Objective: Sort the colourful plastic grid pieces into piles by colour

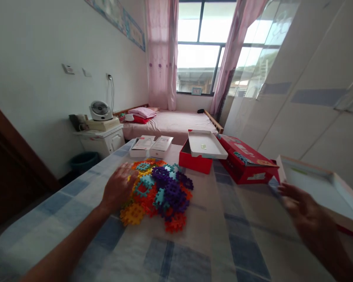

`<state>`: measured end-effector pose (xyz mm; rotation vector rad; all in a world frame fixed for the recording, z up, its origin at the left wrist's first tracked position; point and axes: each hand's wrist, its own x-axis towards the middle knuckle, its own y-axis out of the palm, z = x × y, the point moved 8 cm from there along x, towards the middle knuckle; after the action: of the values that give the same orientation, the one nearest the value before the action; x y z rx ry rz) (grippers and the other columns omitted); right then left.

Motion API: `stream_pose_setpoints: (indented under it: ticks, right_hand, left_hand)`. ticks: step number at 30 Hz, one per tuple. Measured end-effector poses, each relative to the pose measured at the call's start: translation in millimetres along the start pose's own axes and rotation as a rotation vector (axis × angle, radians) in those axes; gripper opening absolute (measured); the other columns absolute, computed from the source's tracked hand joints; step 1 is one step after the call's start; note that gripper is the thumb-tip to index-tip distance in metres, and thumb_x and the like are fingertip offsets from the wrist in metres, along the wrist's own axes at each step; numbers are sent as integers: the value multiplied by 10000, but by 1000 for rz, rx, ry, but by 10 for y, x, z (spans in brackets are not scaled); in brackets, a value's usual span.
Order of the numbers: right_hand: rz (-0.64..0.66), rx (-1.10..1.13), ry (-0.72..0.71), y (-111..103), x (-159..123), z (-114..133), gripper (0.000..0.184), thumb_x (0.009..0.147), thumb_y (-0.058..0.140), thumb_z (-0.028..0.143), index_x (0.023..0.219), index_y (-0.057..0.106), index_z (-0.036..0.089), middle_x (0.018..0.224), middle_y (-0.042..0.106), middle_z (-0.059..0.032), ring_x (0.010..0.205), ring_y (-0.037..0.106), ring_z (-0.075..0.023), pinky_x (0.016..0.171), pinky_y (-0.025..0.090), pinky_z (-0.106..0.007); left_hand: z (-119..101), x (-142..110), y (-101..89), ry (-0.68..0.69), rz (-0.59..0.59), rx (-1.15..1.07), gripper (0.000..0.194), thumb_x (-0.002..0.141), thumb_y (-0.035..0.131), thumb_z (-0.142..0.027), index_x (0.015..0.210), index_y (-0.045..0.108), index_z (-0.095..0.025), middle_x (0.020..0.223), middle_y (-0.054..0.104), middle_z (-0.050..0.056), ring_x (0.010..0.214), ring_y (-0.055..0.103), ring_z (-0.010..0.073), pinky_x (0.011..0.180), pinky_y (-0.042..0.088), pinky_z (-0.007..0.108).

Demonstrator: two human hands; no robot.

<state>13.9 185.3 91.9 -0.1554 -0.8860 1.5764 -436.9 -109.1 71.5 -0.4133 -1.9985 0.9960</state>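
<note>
Plastic gears [164,192], and your left hand [120,184] reached forward, fingers outstretched, pile right beside them. Your right hand [304,209] blurred, couldn't tell its grip.

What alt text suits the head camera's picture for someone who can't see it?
A person's left hand is at the left edge of a pile of colourful gear-shaped pieces on a checked tablecloth; the right hand is by a red box and a shallow lid or tray. Behind are a bed and window.
</note>
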Motion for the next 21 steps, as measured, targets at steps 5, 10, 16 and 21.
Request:
stream_pose_setpoints:
  ticks: [5, 10, 16, 21]
  right_hand:
    - [548, 51, -325, 1276, -543, 951, 620, 834, 457, 494, 1368, 385, 189, 1403, 441, -126, 1260, 446, -263, 1049, 343, -446]
    - [643, 55, -319, 2002, -723, 1358, 674, 825, 499, 504, 1379, 393, 133, 1336, 496, -153, 1244, 446, -273, 1059, 310, -436]
    - [611, 267, -195, 2296, -937, 1616, 700, 808, 530, 463, 1402, 353, 138, 1401, 428, -134, 1298, 384, -242, 1096, 271, -395]
    - [644, 356, -204, 2243, -1001, 1610, 595, 820, 490, 427, 1331, 445, 125, 1371, 461, -122, 1270, 417, -226, 1091, 291, -366]
  left_hand:
    - [524, -91, 193, -174, 221, -128, 662, 863, 272, -570, 1242, 516, -85, 1319, 516, 201, 1273, 438, 280, 1074, 301, 462]
    - [278, -274, 315, -180, 239, -322, 635, 846, 345, -589, 1300, 480, -167, 1381, 463, 127, 1315, 385, 252, 1103, 272, 418]
    - [-167, -396, 356, -139, 166, -370, 620, 811, 497, -555, 1317, 468, -197, 1442, 368, 116, 1347, 328, 264, 1113, 258, 433]
    - [-519, -434, 431, -102, 169, -417, 642, 800, 530, -548, 1314, 470, -169, 1415, 401, 132, 1337, 335, 273, 1107, 274, 444]
